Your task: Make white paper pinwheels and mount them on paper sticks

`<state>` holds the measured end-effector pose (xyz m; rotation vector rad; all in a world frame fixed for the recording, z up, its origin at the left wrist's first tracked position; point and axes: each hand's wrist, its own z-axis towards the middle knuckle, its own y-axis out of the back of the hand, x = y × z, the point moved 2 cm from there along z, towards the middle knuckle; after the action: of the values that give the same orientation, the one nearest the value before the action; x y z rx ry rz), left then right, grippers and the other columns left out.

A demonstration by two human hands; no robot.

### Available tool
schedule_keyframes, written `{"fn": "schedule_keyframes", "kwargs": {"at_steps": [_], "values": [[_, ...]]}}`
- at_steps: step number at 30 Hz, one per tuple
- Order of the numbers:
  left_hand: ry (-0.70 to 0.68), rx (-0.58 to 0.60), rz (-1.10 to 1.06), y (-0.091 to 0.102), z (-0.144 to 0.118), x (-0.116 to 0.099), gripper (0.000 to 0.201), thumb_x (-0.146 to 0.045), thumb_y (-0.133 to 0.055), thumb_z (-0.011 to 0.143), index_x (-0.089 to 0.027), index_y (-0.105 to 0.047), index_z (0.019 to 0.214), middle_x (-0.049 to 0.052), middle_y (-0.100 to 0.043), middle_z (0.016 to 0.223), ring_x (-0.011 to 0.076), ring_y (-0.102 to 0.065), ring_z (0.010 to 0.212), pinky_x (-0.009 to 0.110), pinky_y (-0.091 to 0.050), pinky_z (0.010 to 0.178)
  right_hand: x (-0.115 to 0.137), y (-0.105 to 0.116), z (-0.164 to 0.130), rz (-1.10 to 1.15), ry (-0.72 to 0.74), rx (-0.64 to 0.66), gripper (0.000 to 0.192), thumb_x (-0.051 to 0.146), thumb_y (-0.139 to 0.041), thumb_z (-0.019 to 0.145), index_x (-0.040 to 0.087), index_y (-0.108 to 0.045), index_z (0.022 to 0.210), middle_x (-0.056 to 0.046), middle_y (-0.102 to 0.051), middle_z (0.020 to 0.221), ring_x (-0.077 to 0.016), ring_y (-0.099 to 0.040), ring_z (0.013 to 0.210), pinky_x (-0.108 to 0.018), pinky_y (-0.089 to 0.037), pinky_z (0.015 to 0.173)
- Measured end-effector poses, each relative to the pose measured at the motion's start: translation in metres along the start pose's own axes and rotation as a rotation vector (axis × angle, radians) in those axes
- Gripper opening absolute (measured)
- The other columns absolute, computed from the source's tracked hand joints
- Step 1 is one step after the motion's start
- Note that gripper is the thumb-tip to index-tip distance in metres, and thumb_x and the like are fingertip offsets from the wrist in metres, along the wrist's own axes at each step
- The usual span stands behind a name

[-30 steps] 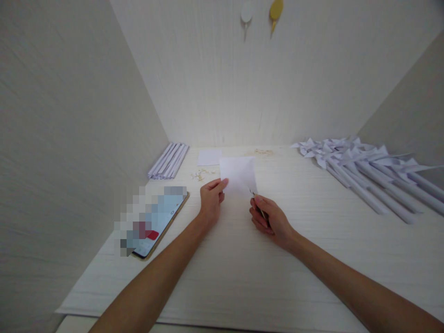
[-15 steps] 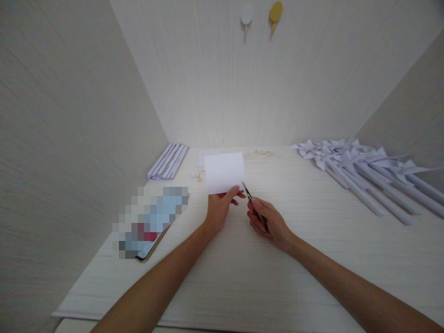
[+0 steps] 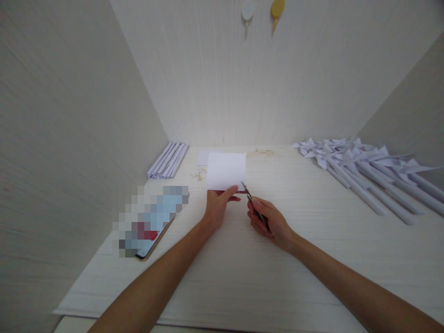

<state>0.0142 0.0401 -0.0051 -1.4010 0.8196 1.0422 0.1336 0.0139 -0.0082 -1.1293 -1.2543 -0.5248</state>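
A white sheet of paper, roughly square, is pinched along its near edge by my left hand, thumb on top and fingers underneath. Close to its right lower corner are the tips of a small pair of scissors, gripped in my right hand. The blades point up and left toward the paper; whether they touch it I cannot tell. My right palm and fingers cover most of the handles.
A phone, partly pixelated, lies at left. Rolled paper tubes are stacked behind it. More paper and small scraps lie beyond my left hand. Paper pinwheels on tube sticks are heaped at right. Two hooks hang on the back wall.
The sheet has shifted slightly right and turned straighter, its right lower corner now nearer the scissor tips. My left hand turned with it; my right hand has hardly moved.
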Motion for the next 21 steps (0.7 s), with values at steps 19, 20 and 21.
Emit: {"fn": "schedule_keyframes", "kwargs": {"at_steps": [19, 20, 21], "values": [[0.007, 0.013, -0.013, 0.0004, 0.0011, -0.0010, 0.020, -0.024, -0.064, 0.058, -0.011, -0.062, 0.073, 0.006, -0.066, 0.070, 0.0166, -0.063, 0.061, 0.021, -0.043, 0.045, 0.0004, -0.0006, 0.0001, -0.014, 0.004, -0.008, 0.033, 0.046, -0.050, 0.071, 0.018, -0.040, 0.056, 0.011, -0.029, 0.030, -0.0016, -0.017, 0.024, -0.014, -0.010, 0.024], [0.007, 0.013, -0.011, 0.0003, 0.0012, -0.0012, 0.020, -0.025, -0.064, 0.059, -0.011, -0.062, 0.073, 0.006, -0.066, 0.070, 0.0164, -0.063, 0.061, 0.021, -0.043, 0.045, 0.0002, -0.0004, 0.0001, -0.013, 0.001, -0.007, 0.033, 0.046, -0.050, 0.071, 0.018, -0.040, 0.056, 0.011, -0.029, 0.030, -0.0016, -0.017, 0.024, -0.014, -0.010, 0.024], [0.007, 0.010, -0.008, 0.0003, 0.0013, -0.0013, 0.020, -0.025, -0.064, 0.059, -0.011, -0.062, 0.073, 0.006, -0.067, 0.070, 0.0163, -0.063, 0.061, 0.021, -0.043, 0.045, 0.0000, -0.0002, 0.0001, -0.012, 0.000, -0.006, 0.033, 0.046, -0.050, 0.071, 0.018, -0.040, 0.056, 0.011, -0.029, 0.030, -0.0016, -0.017, 0.023, -0.014, -0.010, 0.024]]}}
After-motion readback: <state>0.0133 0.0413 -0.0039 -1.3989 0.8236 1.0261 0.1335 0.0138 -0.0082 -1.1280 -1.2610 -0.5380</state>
